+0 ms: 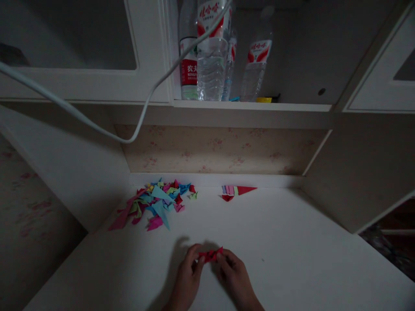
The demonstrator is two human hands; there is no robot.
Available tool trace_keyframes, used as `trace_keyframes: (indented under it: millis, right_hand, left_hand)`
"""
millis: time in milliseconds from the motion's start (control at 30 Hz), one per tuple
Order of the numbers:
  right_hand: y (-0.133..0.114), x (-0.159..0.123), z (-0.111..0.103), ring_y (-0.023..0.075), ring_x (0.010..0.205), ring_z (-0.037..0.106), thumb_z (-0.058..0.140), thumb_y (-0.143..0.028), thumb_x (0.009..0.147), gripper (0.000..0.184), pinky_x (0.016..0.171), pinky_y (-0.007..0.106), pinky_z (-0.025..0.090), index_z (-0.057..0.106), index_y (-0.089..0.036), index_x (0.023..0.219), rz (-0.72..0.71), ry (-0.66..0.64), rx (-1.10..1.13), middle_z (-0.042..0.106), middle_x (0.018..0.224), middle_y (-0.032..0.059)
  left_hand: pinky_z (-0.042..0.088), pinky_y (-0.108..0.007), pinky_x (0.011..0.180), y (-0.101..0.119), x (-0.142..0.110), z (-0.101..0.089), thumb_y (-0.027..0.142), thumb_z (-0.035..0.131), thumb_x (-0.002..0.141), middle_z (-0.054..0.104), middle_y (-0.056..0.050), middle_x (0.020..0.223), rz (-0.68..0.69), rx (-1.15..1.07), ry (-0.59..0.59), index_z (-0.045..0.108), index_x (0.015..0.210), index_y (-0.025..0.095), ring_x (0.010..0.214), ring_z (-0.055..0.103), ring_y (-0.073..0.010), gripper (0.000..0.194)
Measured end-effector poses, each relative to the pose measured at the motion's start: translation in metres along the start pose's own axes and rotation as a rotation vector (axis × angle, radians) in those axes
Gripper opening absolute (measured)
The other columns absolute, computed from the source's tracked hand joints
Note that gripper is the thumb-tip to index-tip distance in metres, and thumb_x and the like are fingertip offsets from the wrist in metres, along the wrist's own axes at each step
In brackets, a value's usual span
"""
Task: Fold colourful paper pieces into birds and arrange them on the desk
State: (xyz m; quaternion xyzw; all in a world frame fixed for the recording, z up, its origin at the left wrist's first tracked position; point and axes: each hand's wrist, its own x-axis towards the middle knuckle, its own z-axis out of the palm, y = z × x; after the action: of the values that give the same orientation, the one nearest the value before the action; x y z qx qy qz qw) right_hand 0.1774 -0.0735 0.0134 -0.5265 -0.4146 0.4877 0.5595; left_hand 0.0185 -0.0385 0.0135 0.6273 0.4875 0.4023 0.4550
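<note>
A small piece of folded red paper (210, 255) is held just over the white desk, between my two hands. My left hand (190, 270) pinches its left end between thumb and fingers. At the right end, my right hand (232, 270) grips it the same way. Its exact folds are too dark and small to make out. Beyond my hands, to the left, lies a heap of folded paper pieces (158, 201) in pink, blue, green and red. Farther right, a red paper triangle (247, 190) lies beside several small coloured strips, with a little red folded piece (227, 198) in front.
Several plastic water bottles (212, 65) stand on the shelf above the desk (292, 259). A white cable (126, 140) hangs in front of the cabinet. Side panels (350, 172) bound the desk left and right, with flowered wallpaper (214, 149) at the back.
</note>
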Motion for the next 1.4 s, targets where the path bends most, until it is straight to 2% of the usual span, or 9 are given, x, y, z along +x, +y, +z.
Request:
trace_keyframes:
  millis: [100, 233, 467, 700, 900, 1100, 1400]
  right_hand:
    - [0.006, -0.002, -0.002, 0.0083, 0.045, 0.04, 0.059, -0.055, 0.08, 0.042, 0.044, 0.02, 0.03, 0.066, -0.015, 0.089, 0.051, 0.018, -0.006, 0.055, 0.057, -0.0016]
    - [0.001, -0.005, 0.001, 0.0104, 0.048, 0.044, 0.057, -0.055, 0.081, 0.044, 0.045, 0.021, 0.032, 0.066, -0.014, 0.092, 0.047, 0.009, -0.039, 0.056, 0.056, -0.0002]
    - [0.003, -0.004, 0.0, 0.0119, 0.053, 0.048, 0.052, -0.054, 0.084, 0.045, 0.05, 0.022, 0.037, 0.065, -0.015, 0.102, -0.001, -0.003, -0.111, 0.06, 0.064, 0.0015]
    - [0.004, -0.004, 0.001, 0.0116, 0.055, 0.045, 0.048, -0.054, 0.087, 0.042, 0.049, 0.021, 0.034, 0.066, -0.017, 0.091, -0.042, -0.02, -0.225, 0.055, 0.063, -0.0004]
    - [0.003, -0.006, 0.0, 0.0139, 0.059, 0.048, 0.045, -0.055, 0.088, 0.043, 0.054, 0.022, 0.037, 0.065, -0.017, 0.088, -0.079, -0.051, -0.283, 0.057, 0.067, 0.0008]
    - [-0.002, -0.007, 0.0, 0.0147, 0.06, 0.049, 0.044, -0.055, 0.088, 0.043, 0.057, 0.023, 0.039, 0.065, -0.017, 0.088, -0.086, -0.041, -0.312, 0.057, 0.066, 0.001]
    - [-0.004, -0.008, -0.002, 0.0175, 0.071, 0.054, 0.039, -0.05, 0.092, 0.041, 0.066, 0.025, 0.041, 0.064, -0.018, 0.092, -0.119, -0.052, -0.369, 0.063, 0.076, 0.0035]
  left_hand:
    - [0.051, -0.027, 0.059, 0.0, 0.003, -0.002, 0.056, 0.05, 0.082, 0.071, -0.01, 0.088, -0.057, -0.037, -0.009, 0.061, 0.111, 0.016, 0.07, 0.063, -0.02, 0.05]
    - [0.041, -0.022, 0.049, -0.002, 0.004, -0.004, 0.055, 0.049, 0.083, 0.068, -0.005, 0.078, -0.077, -0.019, -0.119, 0.067, 0.099, 0.017, 0.055, 0.054, -0.0134, 0.045]
    - [0.036, -0.021, 0.048, -0.001, 0.002, -0.005, 0.052, 0.048, 0.084, 0.061, -0.002, 0.069, -0.08, -0.011, -0.137, 0.065, 0.084, 0.016, 0.053, 0.048, -0.011, 0.04]
    - [0.032, -0.02, 0.047, 0.0, 0.004, -0.007, 0.056, 0.047, 0.083, 0.053, 0.001, 0.061, -0.088, -0.033, -0.118, 0.061, 0.075, 0.015, 0.05, 0.044, -0.0104, 0.043]
    - [0.032, -0.021, 0.047, -0.002, 0.005, -0.007, 0.055, 0.046, 0.084, 0.054, 0.0, 0.066, -0.091, -0.05, -0.147, 0.06, 0.081, 0.015, 0.052, 0.044, -0.0103, 0.042]
    - [0.032, -0.021, 0.049, -0.002, 0.004, -0.007, 0.053, 0.045, 0.085, 0.054, 0.0, 0.066, -0.059, -0.033, -0.141, 0.06, 0.075, 0.016, 0.053, 0.044, -0.0106, 0.041]
    - [0.032, -0.021, 0.048, -0.004, 0.006, -0.006, 0.05, 0.046, 0.086, 0.058, -0.002, 0.067, -0.052, 0.014, -0.129, 0.06, 0.073, 0.016, 0.053, 0.044, -0.0111, 0.039]
